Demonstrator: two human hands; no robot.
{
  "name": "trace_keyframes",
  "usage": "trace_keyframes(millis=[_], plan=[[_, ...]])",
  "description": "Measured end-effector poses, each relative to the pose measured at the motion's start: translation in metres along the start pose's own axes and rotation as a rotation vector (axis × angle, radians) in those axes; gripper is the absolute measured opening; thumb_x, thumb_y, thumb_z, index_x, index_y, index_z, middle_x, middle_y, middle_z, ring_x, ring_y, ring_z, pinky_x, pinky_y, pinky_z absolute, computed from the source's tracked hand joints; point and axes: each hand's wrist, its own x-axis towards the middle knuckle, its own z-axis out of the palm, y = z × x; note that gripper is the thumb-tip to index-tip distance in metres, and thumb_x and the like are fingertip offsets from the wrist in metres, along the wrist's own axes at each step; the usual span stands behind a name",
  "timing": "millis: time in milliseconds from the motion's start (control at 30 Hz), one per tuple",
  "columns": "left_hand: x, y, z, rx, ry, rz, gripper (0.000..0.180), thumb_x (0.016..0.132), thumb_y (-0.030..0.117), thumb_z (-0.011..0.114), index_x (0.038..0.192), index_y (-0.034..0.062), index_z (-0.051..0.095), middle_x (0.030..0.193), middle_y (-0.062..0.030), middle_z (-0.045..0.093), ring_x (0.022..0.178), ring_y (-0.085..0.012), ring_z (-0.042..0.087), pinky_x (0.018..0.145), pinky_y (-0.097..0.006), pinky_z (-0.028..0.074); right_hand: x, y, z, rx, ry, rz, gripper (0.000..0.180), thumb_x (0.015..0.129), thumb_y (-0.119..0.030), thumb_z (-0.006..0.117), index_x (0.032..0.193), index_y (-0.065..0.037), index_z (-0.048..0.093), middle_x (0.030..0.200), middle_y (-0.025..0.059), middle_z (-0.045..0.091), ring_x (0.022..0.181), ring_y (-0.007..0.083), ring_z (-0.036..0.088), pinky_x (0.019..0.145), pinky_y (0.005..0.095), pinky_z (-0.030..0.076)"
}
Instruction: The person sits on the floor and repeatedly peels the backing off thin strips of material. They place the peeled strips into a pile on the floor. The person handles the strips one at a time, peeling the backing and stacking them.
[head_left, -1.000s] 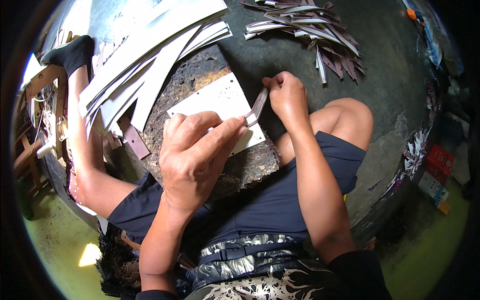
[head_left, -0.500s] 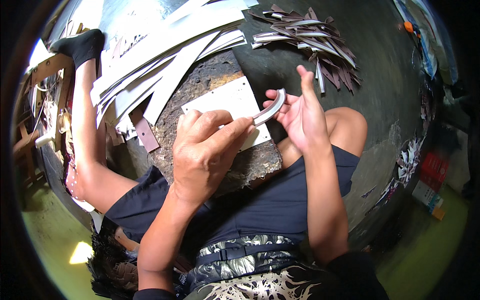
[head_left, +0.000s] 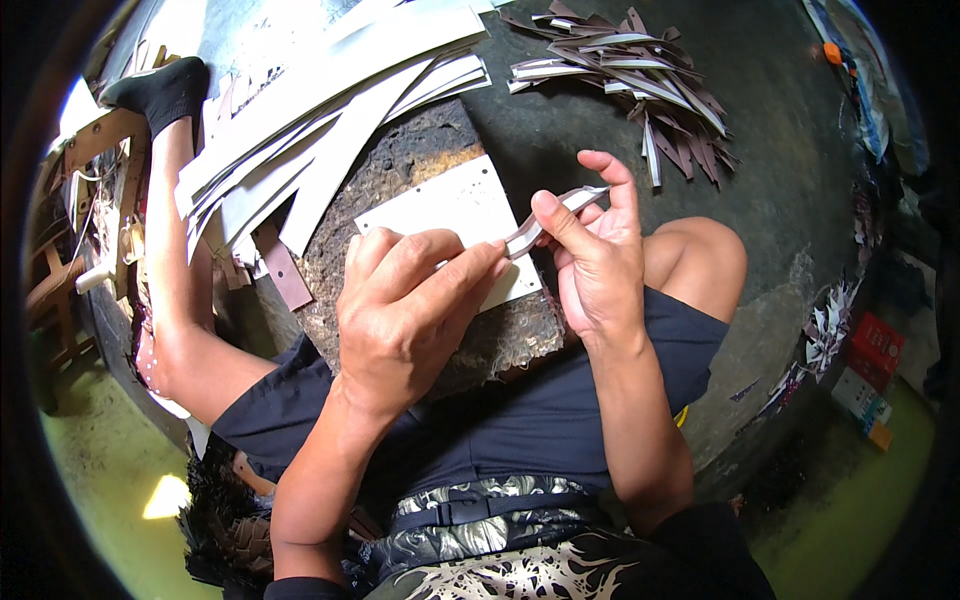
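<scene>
A short curved strip (head_left: pixel 548 218), pale on one face and brown on the other, is held between both hands above a white rectangular plate (head_left: pixel 440 215). My right hand (head_left: pixel 597 255) pinches its upper end between thumb and fingers. My left hand (head_left: pixel 405 305) grips its lower end with closed fingers. The plate lies on a rough dark block (head_left: pixel 400 170) between my legs.
A fan of long white strips (head_left: pixel 320 130) lies at the upper left over the block. Several cut brown and white pieces (head_left: pixel 630 70) are heaped on the dark floor at the upper right. My left leg with a black sock (head_left: pixel 165 90) stretches along the left.
Both hands have lifted the strip off the plate's right edge and raised it; the right hand opened its fingers upward around the strip's end.
</scene>
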Motion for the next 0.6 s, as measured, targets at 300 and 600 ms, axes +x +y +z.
trace_keyframes(millis=[300, 600], plan=[[0.009, -0.001, 0.014, 0.107, 0.030, 0.065, 0.027, 0.086, 0.024, 0.096, 0.112, 0.0218, 0.087, 0.089, 0.0037, 0.066, 0.079, -0.0210, 0.060, 0.072, -0.040, 0.047, 0.012, 0.015, -0.013, -0.153, 0.105, -0.085, 0.059, 0.100, 0.006, 0.084, 0.147, -0.009, 0.052, 0.093, 0.0042, 0.071, 0.084, 0.0099, 0.067, 0.078, 0.0252, 0.055], [0.013, 0.034, -0.005, -0.285, 0.044, -0.121, 0.034, 0.099, 0.029, 0.087, 0.127, 0.0093, 0.084, 0.112, -0.0128, 0.076, 0.103, -0.0327, 0.072, 0.096, -0.044, 0.058, -0.043, -0.049, 0.002, -0.385, -0.257, -0.423, 0.101, 0.097, 0.012, 0.083, 0.172, -0.015, 0.022, 0.100, 0.0096, 0.072, 0.095, 0.0131, 0.072, 0.090, 0.0288, 0.060]])
